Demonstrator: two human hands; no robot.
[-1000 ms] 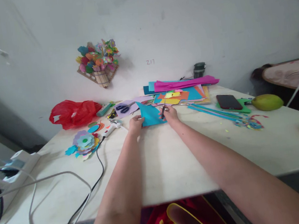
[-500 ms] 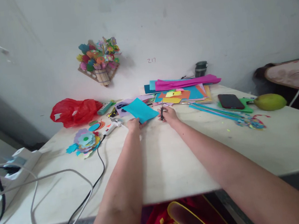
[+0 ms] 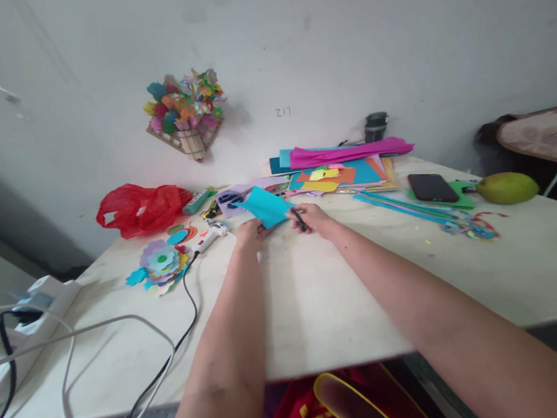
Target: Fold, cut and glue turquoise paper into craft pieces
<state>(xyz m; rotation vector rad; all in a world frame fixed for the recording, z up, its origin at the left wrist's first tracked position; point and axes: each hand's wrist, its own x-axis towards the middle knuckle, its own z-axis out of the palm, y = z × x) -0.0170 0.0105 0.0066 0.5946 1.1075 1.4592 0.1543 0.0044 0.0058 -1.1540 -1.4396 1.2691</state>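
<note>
A blue sheet of paper (image 3: 269, 207) is pinched at its near left corner by my left hand (image 3: 251, 231), held just over the table. My right hand (image 3: 312, 218) is closed around the dark handles of a pair of scissors (image 3: 300, 220). Their blades point toward the paper's right edge and seem to meet it; how far they reach over it is hard to make out. Left of my hands lie a white glue gun (image 3: 206, 239) and a pile of paper flower cutouts (image 3: 160, 261).
Behind lie stacked coloured papers (image 3: 347, 154) and a red plastic bag (image 3: 142, 210). On the right are a phone (image 3: 432, 188), blue strips (image 3: 399, 207) and a green fruit (image 3: 507, 188). Loose cables (image 3: 115, 319) and a power strip (image 3: 25, 332) occupy the left.
The scissors have turned from upright to slanting toward the paper, and my right hand has moved slightly left. The paper's right edge has tilted, while my left hand keeps its pinch.
</note>
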